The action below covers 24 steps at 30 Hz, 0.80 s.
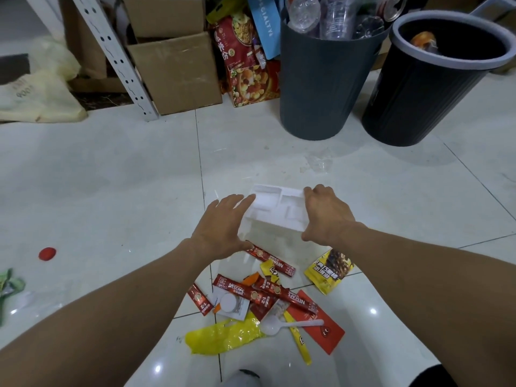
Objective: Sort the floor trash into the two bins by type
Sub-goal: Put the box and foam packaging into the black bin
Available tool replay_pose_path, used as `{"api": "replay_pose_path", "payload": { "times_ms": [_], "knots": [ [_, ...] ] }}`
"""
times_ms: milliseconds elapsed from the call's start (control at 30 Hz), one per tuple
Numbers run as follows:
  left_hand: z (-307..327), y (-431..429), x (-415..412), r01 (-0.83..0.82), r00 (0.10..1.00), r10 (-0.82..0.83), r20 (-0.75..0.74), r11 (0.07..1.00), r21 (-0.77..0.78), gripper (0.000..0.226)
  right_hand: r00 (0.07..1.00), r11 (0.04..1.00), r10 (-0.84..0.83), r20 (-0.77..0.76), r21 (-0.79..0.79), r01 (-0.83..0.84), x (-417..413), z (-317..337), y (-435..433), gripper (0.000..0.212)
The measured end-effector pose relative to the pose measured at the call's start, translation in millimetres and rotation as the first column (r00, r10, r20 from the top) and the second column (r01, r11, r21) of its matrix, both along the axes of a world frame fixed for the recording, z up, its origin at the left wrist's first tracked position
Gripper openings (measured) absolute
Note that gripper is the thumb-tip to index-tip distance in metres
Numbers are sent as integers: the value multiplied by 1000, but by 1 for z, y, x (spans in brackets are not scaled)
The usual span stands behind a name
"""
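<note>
A white moulded plastic tray [275, 209] is tilted up off the white tile floor between my two hands. My left hand [220, 227] presses its left edge and my right hand [328, 213] grips its right edge. Below my wrists lies a heap of wrappers: red Nescafe sachets [275, 293], a yellow plastic bag [223, 337], a white plastic spoon [290, 325] and a yellow-black snack packet [329, 270]. Two bins stand beyond: a grey bin [321, 88] filled with clear bottles and cups, and a black bin [424, 93] with a wrapper deep inside.
Cardboard boxes [173, 65] and red snack bags [245, 60] line the back behind a white shelf post [117, 57]. A red bottle cap [47, 253] and a green wrapper [9, 286] lie on the floor at the left. A crushed clear plastic scrap [319, 164] lies before the bins.
</note>
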<state>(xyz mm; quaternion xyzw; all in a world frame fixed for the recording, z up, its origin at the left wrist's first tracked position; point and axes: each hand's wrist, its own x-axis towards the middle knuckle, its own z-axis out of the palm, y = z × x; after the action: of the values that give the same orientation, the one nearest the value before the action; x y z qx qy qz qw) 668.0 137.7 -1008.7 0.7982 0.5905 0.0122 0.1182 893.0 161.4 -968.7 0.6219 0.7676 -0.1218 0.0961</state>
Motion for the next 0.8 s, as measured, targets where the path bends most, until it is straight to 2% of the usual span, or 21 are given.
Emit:
{"api": "replay_pose_path", "payload": {
  "times_ms": [100, 233, 400, 500, 633, 800],
  "knots": [
    [-11, -8, -7, -12, 1000, 12, 9, 1000, -28, 106, 994, 994, -110, -4, 13, 110, 5, 0, 0, 75],
    [-23, -26, -3, -3, 1000, 4, 9, 989, -147, 96, 976, 978, -208, -63, 10, 209, 9, 2, 1, 78],
    [-44, -47, 11, 9, 999, 9, 53, 946, -324, 73, 970, 974, -228, -90, -5, 228, 7, 4, 1, 82],
    [-59, -54, 18, 10, 997, 19, 68, 916, -400, 69, 971, 976, -218, -97, -2, 218, 5, 4, 0, 82],
    [-74, -62, 23, -17, 997, 49, 64, 901, -433, 66, 971, 976, -215, -103, 4, 217, 7, 5, -1, 82],
    [-87, -65, 27, -51, 989, 103, 109, 916, -399, 48, 966, 971, -236, -105, -4, 237, 13, 5, -3, 85]
  ]
}}
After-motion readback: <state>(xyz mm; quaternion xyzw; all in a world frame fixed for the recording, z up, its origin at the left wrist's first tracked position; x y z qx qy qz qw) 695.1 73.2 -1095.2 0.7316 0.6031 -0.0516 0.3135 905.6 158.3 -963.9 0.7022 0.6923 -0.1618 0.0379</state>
